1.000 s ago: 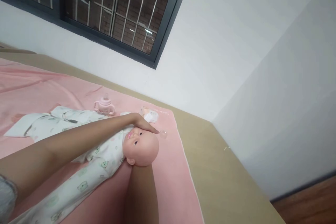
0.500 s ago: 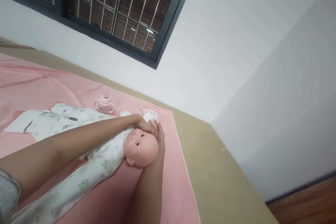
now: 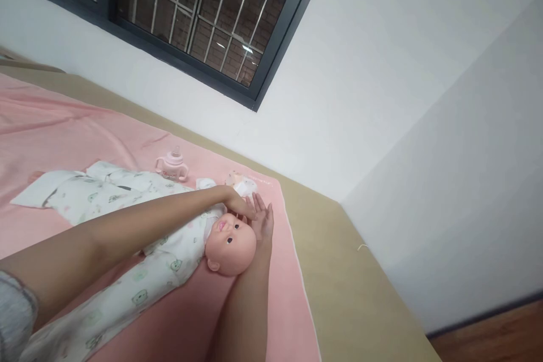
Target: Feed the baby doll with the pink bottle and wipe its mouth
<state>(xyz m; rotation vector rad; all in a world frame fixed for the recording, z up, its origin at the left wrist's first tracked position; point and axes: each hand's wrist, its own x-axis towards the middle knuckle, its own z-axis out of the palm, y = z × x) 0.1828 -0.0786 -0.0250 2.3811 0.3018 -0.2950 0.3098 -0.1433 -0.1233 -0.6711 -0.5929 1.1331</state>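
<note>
A bald baby doll (image 3: 231, 246) lies on its back, face up, in a white suit with a green animal print. My left arm reaches across its chest, and my left hand (image 3: 238, 202) is at the far side of its head, fingers stretched towards my other palm. My right forearm passes behind the top of the head, close against it. Beyond the head, my right hand (image 3: 263, 219) is open, its fingers spread and palm up beside my left fingertips. Whether anything small lies between the hands cannot be made out.
A pink two-handled baby bottle (image 3: 173, 164) stands behind the doll. A small patterned cloth item (image 3: 241, 182) lies beyond my hands. Under them is a pink sheet (image 3: 292, 294) on a tan surface (image 3: 339, 271), bordered by a white wall (image 3: 339, 96) and a barred window (image 3: 212, 17).
My right hand has opened out from the doll's head, its fingers more spread and palm more visible. The doll's head appears slightly lower and to the right; the view has shifted a little.
</note>
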